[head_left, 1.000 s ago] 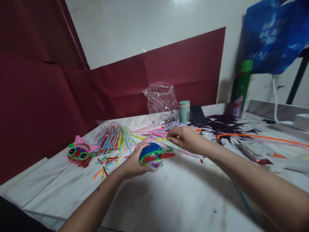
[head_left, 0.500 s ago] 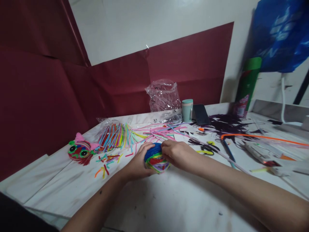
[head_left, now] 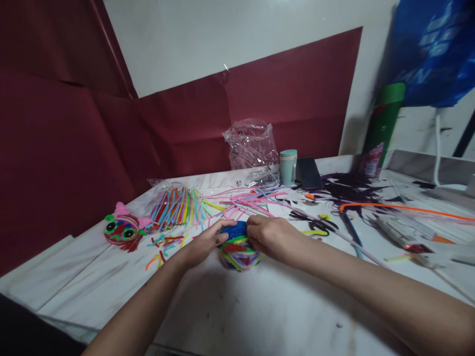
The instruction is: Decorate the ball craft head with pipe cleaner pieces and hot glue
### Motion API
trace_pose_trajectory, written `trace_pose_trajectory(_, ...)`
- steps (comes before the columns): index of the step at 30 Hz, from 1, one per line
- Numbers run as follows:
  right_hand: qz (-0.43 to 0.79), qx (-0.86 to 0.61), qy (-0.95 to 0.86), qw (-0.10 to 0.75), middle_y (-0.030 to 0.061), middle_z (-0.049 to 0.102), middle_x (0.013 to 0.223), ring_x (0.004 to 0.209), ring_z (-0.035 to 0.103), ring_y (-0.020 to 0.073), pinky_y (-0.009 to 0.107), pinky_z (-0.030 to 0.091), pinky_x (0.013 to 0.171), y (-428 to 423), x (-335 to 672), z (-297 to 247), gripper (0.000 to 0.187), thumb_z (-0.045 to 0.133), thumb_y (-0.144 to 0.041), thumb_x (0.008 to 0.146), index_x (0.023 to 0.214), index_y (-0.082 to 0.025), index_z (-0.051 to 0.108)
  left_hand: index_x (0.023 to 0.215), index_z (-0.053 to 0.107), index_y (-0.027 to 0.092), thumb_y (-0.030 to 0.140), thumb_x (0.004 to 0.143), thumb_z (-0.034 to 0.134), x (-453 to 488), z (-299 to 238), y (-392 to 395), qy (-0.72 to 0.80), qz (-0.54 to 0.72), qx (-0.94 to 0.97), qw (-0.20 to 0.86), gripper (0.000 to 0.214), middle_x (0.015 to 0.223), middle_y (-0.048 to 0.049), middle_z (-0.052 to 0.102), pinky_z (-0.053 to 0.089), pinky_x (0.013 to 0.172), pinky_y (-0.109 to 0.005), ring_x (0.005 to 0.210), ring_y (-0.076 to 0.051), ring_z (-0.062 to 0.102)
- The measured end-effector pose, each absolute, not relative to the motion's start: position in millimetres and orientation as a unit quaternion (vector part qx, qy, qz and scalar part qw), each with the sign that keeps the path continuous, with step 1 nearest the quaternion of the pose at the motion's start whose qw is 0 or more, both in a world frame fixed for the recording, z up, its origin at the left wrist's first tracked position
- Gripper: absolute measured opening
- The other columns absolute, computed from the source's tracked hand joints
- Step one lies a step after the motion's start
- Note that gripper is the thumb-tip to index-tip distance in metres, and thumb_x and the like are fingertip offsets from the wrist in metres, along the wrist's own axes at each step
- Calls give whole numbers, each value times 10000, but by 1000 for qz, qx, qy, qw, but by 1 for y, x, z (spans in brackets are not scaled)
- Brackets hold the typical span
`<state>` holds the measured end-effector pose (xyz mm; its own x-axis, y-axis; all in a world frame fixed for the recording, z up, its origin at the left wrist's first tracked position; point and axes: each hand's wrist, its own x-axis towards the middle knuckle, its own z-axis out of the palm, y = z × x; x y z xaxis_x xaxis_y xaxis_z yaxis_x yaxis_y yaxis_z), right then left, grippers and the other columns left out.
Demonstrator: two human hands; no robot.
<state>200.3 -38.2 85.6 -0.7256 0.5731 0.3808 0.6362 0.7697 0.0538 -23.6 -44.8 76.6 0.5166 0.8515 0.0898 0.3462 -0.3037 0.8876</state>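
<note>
Striped ball (head_left: 241, 254), one, between both hands at the table (head_left: 297, 311): presumably light, springy; best held by its sides. Left hand (head_left: 202, 247): fingers clasping it. Right hand (head_left: 272, 237): fingertips against it, pinch hidden.

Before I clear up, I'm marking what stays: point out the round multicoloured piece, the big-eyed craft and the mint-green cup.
Round multicoloured piece (head_left: 240, 251): head view, on its striped front.
Big-eyed craft (head_left: 119, 231): head view, between its eyes.
Mint-green cup (head_left: 288, 171): head view, on its side below the lid.
</note>
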Motion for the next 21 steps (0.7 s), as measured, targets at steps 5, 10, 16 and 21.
trace_pose_trajectory(5,-107,-319,-923,187,58,593,770,601,456,115,251,222,492,-41,198,82,131,547,-147,838,759,-138,651,1118,466,203,412,762,648,-10,94,-43,419,246,749,451,451,985,-23,565,412,820,-314,933,-197,534)
trace_pose_trajectory(10,-67,-323,-923,198,74,615,805,625,486,122,239,262,514,-38,199,84,123,548,-132,823,764,-130,655,1039,478,189,380,743,667,-4,104,-40,430,231,763,423,400,869,9,534,410,738,-274,822,-164,517)
trace_pose_trajectory(16,187,-331,-898,220,6,605,657,598,497,107,209,353,568,-11,221,94,124,529,-113,765,734,-139,646,1084,479,202,358,775,623,-16,93,-33,450,247,761,397,375,989,-19,547,415,788,-285,904,-179,527)
trace_pose_trajectory(21,337,-337,-853,214,-29,540,576,528,440,89,204,341,522,5,232,92,98,530,-184,696,663,-140,612,1094,501,214,357,761,634,-22,87,-31,451,274,756,387,386,1106,-32,538,390,896,-299,1051,-203,499)
